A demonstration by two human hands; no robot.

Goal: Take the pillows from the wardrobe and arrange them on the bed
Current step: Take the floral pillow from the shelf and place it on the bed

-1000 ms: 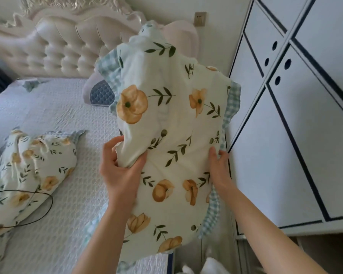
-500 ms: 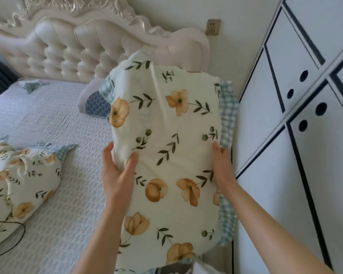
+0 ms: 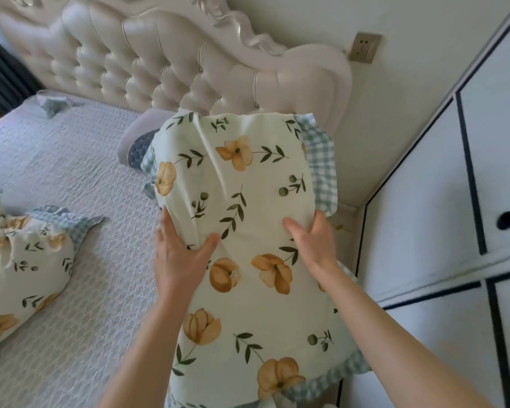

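Floral pillow [image 3: 242,231] gripped at both edges by left hand [image 3: 180,260] and right hand [image 3: 315,245], above bed [image 3: 80,160], wardrobe [image 3: 442,201] close beside.

2 bare forearms, left hand [image 3: 180,257], right hand [image 3: 314,245], no sleeves, jewellery.

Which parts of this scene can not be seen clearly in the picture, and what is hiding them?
Head view only:
- Fingers of both hands, left and right: behind the held pillow.
- Grey cushion: mostly behind that pillow.
- Second pillow: cut by the left edge.
- Held pillow's bottom: cut by the lower edge.
- Wardrobe: doors closed, inside unseen.
- Left hand's edge: motion-blurred.
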